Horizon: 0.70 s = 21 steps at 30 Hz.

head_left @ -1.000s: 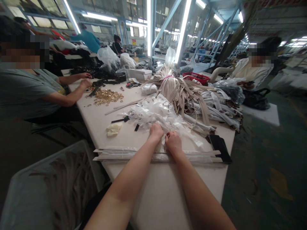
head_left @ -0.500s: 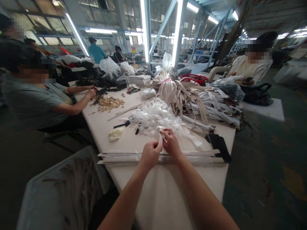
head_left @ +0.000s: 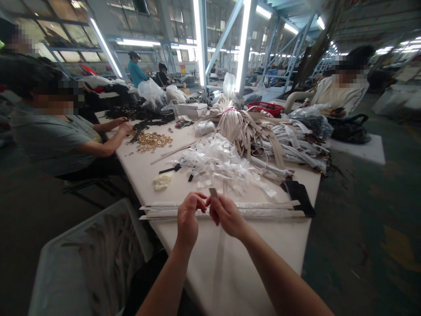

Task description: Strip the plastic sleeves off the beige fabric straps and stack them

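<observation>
In the head view my right hand pinches a beige strap near its end, which sticks up above the thumb. A blurred length of strap hangs toward me between my forearms. Close on the left, my left hand is half curled with its fingers apart, and I see nothing held in it. Both hands are above a row of long pale straps in clear film, laid across the table. Just beyond lies a heap of translucent film strips.
A bundle of beige straps stands behind the film heap, with wrapped straps to its right. Gold metal fittings lie near a co-worker at left. A plastic bin with straps stands lower left. A black piece lies at the right edge.
My left hand has let go of the strap and moved left. My right hand has come lower and nearer with the strap end. The pale film seen at the strap's tip no longer shows there.
</observation>
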Available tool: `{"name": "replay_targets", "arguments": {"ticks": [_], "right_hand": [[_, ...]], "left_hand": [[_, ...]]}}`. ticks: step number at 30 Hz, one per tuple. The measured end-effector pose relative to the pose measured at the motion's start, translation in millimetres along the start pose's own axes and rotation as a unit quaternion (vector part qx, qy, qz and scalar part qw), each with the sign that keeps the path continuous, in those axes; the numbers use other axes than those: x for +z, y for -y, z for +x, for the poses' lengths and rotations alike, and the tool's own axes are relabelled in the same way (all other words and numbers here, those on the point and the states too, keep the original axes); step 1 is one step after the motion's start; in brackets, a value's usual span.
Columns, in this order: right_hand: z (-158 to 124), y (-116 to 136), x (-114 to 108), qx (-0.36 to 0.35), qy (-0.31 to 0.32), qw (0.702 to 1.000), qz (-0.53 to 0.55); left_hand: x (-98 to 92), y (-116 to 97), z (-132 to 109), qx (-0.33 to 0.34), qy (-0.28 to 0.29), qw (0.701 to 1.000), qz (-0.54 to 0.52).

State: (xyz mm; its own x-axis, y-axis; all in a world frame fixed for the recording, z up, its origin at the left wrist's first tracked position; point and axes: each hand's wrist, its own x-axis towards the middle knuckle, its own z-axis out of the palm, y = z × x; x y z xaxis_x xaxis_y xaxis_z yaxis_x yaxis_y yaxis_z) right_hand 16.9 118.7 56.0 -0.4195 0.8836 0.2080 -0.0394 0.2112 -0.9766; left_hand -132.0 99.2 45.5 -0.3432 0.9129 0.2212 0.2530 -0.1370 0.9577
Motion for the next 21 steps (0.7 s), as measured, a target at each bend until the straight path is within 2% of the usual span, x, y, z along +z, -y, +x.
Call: {"name": "replay_targets", "arguments": {"ticks": [2, 4, 7, 11, 14, 17, 19, 21], "right_hand": [[7, -3, -26, 0.052, -0.048, 0.996, 0.06], [17, -10, -55, 0.08, -0.118, 0.987, 0.076], [26, -32, -83, 0.111, -0.203, 0.969, 0.087], [24, -67, -80, 0.128, -0.224, 0.956, 0.142], [22, -80, -73, 0.119, -0.233, 0.951, 0.164], [22, -84, -75, 0.126, -0.232, 0.95, 0.165], [23, -86, -76, 0.135, -0.229, 0.951, 0.16], [23, -88, -74, 0.142, -0.211, 0.956, 0.144]], "left_hand": [[11.1, 16, 18, 0.007, 0.022, 0.999, 0.028], [22.1, 34, 44, 0.035, 0.033, 0.991, 0.128], [35.2, 62, 84, 0.089, 0.071, 0.942, 0.314], [44.9, 93, 114, 0.098, 0.138, 0.866, 0.471], [47.1, 104, 120, 0.1, 0.17, 0.843, 0.501], [44.8, 103, 124, 0.092, 0.164, 0.857, 0.48], [42.1, 97, 126, 0.062, 0.123, 0.893, 0.428], [40.8, 89, 125, -0.009, 0.086, 0.946, 0.314]]}}
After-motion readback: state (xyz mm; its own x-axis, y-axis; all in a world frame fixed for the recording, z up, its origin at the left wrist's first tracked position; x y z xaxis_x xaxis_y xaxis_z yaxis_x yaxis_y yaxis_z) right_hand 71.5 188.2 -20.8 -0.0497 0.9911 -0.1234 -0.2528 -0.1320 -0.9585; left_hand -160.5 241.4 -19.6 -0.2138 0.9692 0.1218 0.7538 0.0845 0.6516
